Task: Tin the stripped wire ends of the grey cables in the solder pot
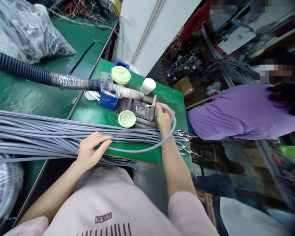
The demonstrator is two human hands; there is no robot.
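Seeing bench edge right of our right hand, bare strip between hands; right pinches cable, left hand over bundle, grip unclear.

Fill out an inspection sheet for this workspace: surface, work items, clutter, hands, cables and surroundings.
Surface: green table, stained in places.
Work items: gray cable, bent in a wide loop, thin wires showing at its tip.
Clutter: white tub, blue box, open pale-green dish, ribbed hose.
Hands: right hand pinches the cable near its tip; left hand is at its other visible end, grip unclear.
Cables: gray bundle along the near edge, wire ends fanned rightward.
Surroundings: person in purple, right; plastic bag and tangled wires, upper left.
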